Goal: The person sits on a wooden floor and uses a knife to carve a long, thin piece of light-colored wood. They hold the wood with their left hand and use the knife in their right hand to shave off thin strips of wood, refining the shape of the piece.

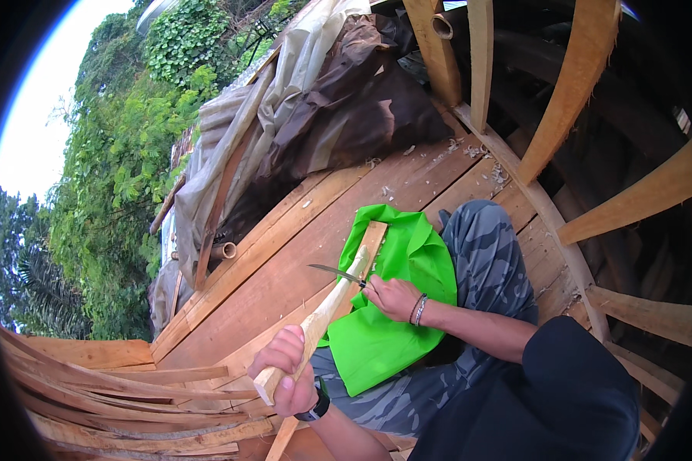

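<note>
My left hand wraps around the thick squared end of a pale carved wooden stick, which slants up and away over my lap. In my right hand is a knife; its thin, dark, curved blade lies across the stick partway along and points left. The knife's handle is mostly hidden in my fingers. Beneath the stick's far end a flat wooden board shows, resting on a bright green cloth spread over my lap. I cannot tell whether the stick's tip touches the board.
I sit on a wooden plank floor scattered with shavings. Curved wooden slats rise along the right. Long bent strips lie at lower left. Dark and grey tarps cover a heap at the back, with a bamboo tube beside it.
</note>
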`<state>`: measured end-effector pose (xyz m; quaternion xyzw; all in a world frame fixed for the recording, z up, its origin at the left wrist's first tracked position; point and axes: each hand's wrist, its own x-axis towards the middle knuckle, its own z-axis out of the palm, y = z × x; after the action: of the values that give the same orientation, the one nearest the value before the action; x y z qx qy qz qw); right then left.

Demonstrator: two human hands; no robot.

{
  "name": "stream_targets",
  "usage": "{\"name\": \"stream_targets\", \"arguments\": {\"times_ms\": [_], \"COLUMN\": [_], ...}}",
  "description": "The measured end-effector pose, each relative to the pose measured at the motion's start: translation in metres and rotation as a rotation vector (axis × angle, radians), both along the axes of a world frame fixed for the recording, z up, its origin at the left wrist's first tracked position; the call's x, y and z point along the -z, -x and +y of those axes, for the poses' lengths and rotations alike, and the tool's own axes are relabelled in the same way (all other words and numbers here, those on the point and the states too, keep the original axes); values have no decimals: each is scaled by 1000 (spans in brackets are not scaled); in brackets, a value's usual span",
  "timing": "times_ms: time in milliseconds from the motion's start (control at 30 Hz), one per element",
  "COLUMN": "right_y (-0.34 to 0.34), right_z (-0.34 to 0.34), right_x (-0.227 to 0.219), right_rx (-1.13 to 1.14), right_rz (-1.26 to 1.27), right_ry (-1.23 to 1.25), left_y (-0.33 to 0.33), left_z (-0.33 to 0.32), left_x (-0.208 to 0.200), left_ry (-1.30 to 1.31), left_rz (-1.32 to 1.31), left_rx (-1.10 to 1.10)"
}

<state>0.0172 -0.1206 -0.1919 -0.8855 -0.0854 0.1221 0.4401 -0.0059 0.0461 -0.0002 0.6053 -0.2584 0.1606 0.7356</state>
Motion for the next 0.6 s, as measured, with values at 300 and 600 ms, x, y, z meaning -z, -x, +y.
{"name": "stream_targets", "arguments": {"times_ms": [300, 600], "right_y": [-10, -19], "right_z": [-9, -25], "right_x": [6, 62], "right_rx": [87, 215], "right_rz": [42, 146], "right_ry": [-3, 97], "left_y": [-7, -10], "left_z": [-14, -22], "left_x": [0, 2], "left_ry": [24, 25], "left_rz": [11, 10], "left_rx": [85, 165]}}
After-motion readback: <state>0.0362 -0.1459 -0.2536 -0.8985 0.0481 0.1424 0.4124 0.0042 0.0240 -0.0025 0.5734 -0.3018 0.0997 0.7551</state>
